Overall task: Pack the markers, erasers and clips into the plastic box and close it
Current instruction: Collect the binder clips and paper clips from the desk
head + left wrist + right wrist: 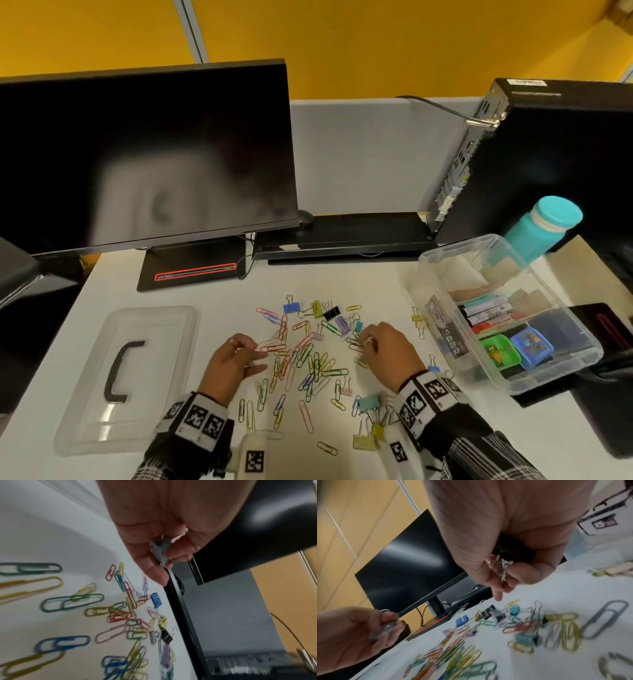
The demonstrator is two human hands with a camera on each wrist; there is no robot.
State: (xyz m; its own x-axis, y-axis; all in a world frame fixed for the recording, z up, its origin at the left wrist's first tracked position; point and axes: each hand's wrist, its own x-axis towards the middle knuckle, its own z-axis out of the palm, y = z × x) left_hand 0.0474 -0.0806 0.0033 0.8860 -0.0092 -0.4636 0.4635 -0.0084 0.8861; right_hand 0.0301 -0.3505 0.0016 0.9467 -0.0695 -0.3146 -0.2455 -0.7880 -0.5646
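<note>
Over scattered clips [301,353]: left hand [236,359] pinching greyish, probably binder, clips; right hand [383,346] pinching silvery ones. Risk: overfilled pinches spilling before box [445,308].

Both hands [236,359] [383,353] curled, pinching.

Both forearms are covered by dark plaid sleeves [479,452] with thin pale lines. Each wrist carries a white band [426,394] printed with black square fiducial markers; the left band [200,419] is of the same pattern. A pale block with one more such marker [254,459] hangs below the left wrist. A ring [181,534] is worn on a finger of the left hand [154,527]. A ring [369,340] shows on the right hand [383,349] too.
</note>
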